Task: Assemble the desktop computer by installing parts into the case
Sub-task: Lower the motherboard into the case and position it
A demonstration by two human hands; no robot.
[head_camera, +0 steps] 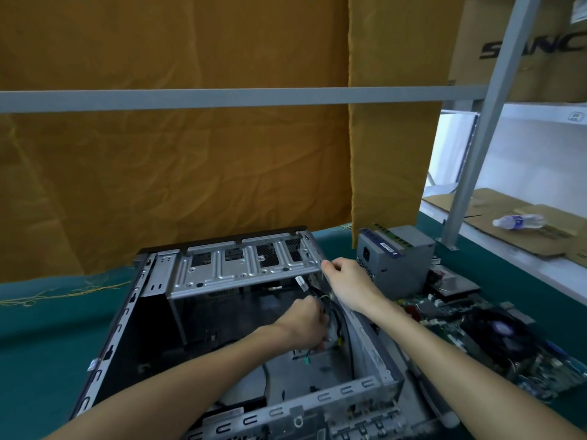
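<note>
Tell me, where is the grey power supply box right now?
The power supply stands on the green table, right of the open case, just behind the motherboard.

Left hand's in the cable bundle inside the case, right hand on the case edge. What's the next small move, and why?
Probably sweep the black cables toward the right wall with the left hand: they hang over the bare case floor, and the motherboard still lies outside on the table.
</note>
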